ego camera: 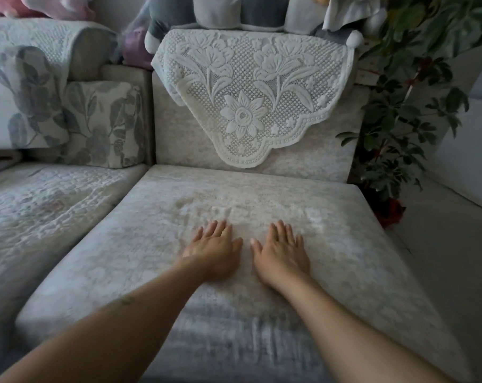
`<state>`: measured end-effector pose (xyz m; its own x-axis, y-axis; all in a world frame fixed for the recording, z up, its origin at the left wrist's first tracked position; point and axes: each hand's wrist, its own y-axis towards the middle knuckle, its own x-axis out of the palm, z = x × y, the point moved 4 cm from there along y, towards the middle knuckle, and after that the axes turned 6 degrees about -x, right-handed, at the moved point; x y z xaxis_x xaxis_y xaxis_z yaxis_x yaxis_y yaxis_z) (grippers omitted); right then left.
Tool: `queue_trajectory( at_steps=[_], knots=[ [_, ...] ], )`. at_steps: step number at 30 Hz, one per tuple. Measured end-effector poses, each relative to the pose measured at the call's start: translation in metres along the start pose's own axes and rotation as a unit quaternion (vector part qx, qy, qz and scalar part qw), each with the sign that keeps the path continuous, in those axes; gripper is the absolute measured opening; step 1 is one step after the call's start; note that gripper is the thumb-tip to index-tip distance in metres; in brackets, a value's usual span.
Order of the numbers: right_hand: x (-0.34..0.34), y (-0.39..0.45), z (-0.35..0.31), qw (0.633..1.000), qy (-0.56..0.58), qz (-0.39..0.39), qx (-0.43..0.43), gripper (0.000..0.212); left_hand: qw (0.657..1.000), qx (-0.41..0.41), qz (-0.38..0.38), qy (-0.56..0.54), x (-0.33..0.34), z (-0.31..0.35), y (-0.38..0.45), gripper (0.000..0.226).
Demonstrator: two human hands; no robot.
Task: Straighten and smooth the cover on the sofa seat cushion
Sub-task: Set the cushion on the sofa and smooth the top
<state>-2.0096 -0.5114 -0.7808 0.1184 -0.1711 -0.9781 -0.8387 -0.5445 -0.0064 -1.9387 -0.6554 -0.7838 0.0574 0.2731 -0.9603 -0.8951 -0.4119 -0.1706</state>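
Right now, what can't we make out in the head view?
- Cover under the left hand and right hand: hidden by the palms.
- Cover's front edge: cut off by the bottom frame edge and the forearms.
- Plant pot: mostly hidden behind the cushion corner.
- Soft toys: cropped by the top edge.

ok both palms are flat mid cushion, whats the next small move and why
Probably slide the left hand and right hand forward toward the backrest: the seat cover looks rumpled just beyond the fingertips, so pushing flat palms through should smooth it.
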Motion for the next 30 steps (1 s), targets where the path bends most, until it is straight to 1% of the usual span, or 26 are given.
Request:
queue_trajectory(
  at_steps=[2,4,7,9,10,11,13,14,16,18,19,20,22,24,27,30],
  knots=[
    [0.007,-0.011,-0.013,0.999,-0.007,-0.006,-0.040,0.075,1.000,0.025,0.005,0.008,0.008,0.005,-0.012,0.069],
    [0.016,-0.022,-0.007,0.999,-0.009,-0.020,-0.047,0.077,1.000,0.028,0.009,0.009,0.015,-0.004,-0.019,0.068],
    [0.011,-0.024,0.019,1.000,-0.016,-0.019,0.004,0.077,1.000,-0.009,0.018,0.017,0.010,-0.023,-0.018,0.068],
    [0.004,-0.027,0.023,0.999,-0.013,-0.023,0.033,0.077,1.000,-0.022,0.016,0.006,0.006,-0.020,-0.019,0.069],
    [0.003,-0.031,0.015,0.999,-0.004,-0.020,0.024,0.076,1.000,-0.018,0.017,-0.005,0.007,-0.014,-0.023,0.069],
    [0.005,-0.035,0.006,1.000,0.001,-0.015,-0.002,0.075,1.000,-0.004,0.019,-0.011,0.011,-0.005,-0.026,0.068],
    [0.016,-0.044,-0.011,0.998,-0.010,-0.014,-0.064,0.072,0.999,0.028,0.028,0.004,0.021,0.004,-0.035,0.066],
    [0.019,-0.047,-0.010,0.997,-0.018,-0.011,-0.071,0.073,0.999,0.033,0.035,0.017,0.023,0.002,-0.038,0.065],
    [0.016,-0.045,0.011,0.999,-0.020,-0.007,-0.032,0.076,0.998,0.009,0.048,0.029,0.020,-0.017,-0.034,0.066],
    [0.008,-0.042,0.030,0.999,-0.027,-0.022,0.017,0.078,0.998,-0.033,0.046,0.031,0.012,-0.037,-0.030,0.067],
    [0.004,-0.043,0.030,0.999,-0.026,-0.024,0.024,0.078,0.997,-0.044,0.046,0.032,0.010,-0.039,-0.029,0.068],
    [0.003,-0.044,0.024,1.000,-0.016,-0.021,0.013,0.077,0.998,-0.043,0.045,0.028,0.010,-0.036,-0.030,0.068],
    [0.009,-0.052,0.002,0.999,0.002,-0.002,-0.047,0.076,0.998,-0.011,0.055,0.021,0.017,-0.017,-0.037,0.067],
    [0.020,-0.059,-0.011,0.996,-0.009,0.024,-0.087,0.075,0.996,0.023,0.087,0.016,0.024,-0.005,-0.045,0.066],
    [0.022,-0.072,0.003,0.997,-0.029,0.052,-0.046,0.075,0.991,0.010,0.130,-0.003,0.026,-0.016,-0.059,0.072],
    [0.023,-0.094,0.015,0.995,-0.047,0.077,-0.044,0.074,0.988,0.017,0.154,0.012,0.031,-0.023,-0.076,0.080]
  ],
)
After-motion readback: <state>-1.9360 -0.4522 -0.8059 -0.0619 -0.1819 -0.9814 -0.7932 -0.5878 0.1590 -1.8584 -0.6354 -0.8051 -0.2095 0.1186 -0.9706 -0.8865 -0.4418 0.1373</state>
